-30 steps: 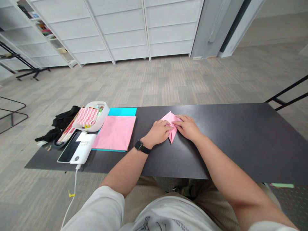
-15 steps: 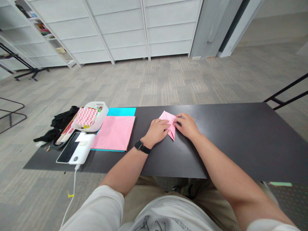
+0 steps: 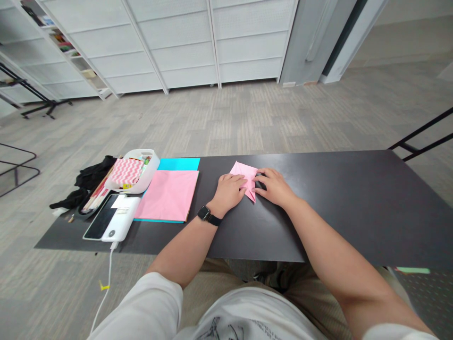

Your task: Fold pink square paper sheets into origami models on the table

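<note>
A small folded pink paper (image 3: 250, 173) with a pointed lower tip lies on the dark table in front of me. My left hand (image 3: 229, 191), with a black watch on its wrist, is closed over the paper's left part, its fingers and thumb pressed onto it. At the paper's right edge is my right hand (image 3: 273, 186), fingertips touching or very near it. A gap shows between the right thumb and forefinger, so that hand is open. Fingers of both hands hide parts of the paper's sides.
Left of my hands, pink sheets (image 3: 170, 193) lie over blue ones (image 3: 179, 164). Beyond them are a white basket (image 3: 153, 170), a phone (image 3: 101, 219) and a white power bank (image 3: 122, 222) with a cable. The dark table (image 3: 354, 203) stretches to the right.
The folded paper has shifted slightly left and away from me. My right fingers have spread apart and the thumb now shows separately; my left hand has moved a little left with the paper.
</note>
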`<action>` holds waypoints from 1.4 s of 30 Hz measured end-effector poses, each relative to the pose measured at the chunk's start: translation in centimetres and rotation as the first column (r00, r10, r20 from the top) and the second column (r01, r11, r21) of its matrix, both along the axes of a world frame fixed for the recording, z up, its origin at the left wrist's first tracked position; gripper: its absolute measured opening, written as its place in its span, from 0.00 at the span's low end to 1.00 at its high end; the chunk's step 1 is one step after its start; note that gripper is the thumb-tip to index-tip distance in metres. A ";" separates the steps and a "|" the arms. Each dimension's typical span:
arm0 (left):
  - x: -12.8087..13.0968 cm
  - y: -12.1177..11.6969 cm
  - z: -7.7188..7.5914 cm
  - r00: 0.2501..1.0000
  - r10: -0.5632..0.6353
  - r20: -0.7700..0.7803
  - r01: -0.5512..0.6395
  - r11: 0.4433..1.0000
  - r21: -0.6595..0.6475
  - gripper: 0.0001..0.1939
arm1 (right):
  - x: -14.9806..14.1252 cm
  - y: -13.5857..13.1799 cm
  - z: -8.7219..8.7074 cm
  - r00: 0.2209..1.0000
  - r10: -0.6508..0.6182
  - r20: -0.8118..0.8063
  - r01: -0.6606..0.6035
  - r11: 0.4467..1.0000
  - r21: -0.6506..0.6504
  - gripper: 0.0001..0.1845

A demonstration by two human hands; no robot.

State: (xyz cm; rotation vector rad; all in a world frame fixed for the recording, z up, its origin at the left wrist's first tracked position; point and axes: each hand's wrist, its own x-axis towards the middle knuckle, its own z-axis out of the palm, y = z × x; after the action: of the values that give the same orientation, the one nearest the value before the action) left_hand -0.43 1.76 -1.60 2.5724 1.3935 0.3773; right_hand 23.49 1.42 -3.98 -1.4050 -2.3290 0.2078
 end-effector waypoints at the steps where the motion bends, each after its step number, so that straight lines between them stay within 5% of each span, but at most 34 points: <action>1: 0.0 0.0 0.0 1.000 0.012 -0.003 -0.012 1.000 0.005 0.17 | -0.1 0.0 0.1 1.000 0.010 -0.006 -0.010 1.000 -0.007 0.18; 20: -0.2 0.0 -0.1 1.000 0.017 0.007 -0.017 1.000 0.010 0.19 | 0.8 -1.0 0.6 0.994 0.062 0.093 -0.047 0.987 -0.154 0.40; 27: -0.3 0.1 -0.5 1.000 -0.004 0.013 0.004 1.000 0.005 0.19 | 0.5 -0.9 1.7 0.999 0.046 -0.022 -0.048 0.993 -0.108 0.28; 36: -0.1 0.1 0.0 0.991 -0.103 0.088 0.109 0.992 -0.071 0.20 | -0.8 -1.1 1.4 0.996 0.082 -0.019 -0.084 0.990 -0.116 0.24; 42: -0.7 0.3 0.1 0.997 -0.011 0.082 0.014 0.999 -0.035 0.18 | -0.5 -0.9 0.9 0.997 0.078 0.002 -0.077 0.989 -0.126 0.25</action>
State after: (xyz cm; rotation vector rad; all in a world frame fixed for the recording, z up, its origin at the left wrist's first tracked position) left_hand -1.13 2.07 -1.53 2.5063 1.3435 0.4466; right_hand 22.94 0.48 -3.10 -1.3760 -2.4154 0.3783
